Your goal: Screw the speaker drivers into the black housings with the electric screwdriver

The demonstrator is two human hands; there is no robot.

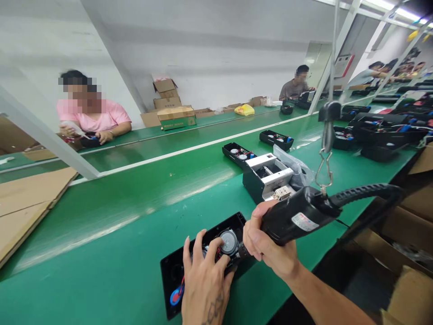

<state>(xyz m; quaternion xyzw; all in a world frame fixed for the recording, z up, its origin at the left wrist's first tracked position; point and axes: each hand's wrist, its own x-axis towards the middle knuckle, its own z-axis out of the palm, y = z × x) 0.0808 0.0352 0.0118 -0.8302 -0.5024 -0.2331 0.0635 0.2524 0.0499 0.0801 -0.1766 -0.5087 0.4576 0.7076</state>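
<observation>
A black plastic housing [176, 271] lies open on the green belt in front of me, with a round grey speaker [229, 241] and red and blue wires inside. My left hand [204, 284] presses down on the housing beside the speaker, fingers spread. My right hand [267, 246] grips a black electric screwdriver [297, 216], which hangs from a hook and cable. Its tip points down into the housing next to the speaker.
The green conveyor belt [118, 212] carries more open housings [237, 153] and a black and white device [267, 176] further right. A person in pink [93, 117] works across the belt, others at the far right. Cardboard boxes [412, 253] stand at my right, cardboard sheets [27, 203] at left.
</observation>
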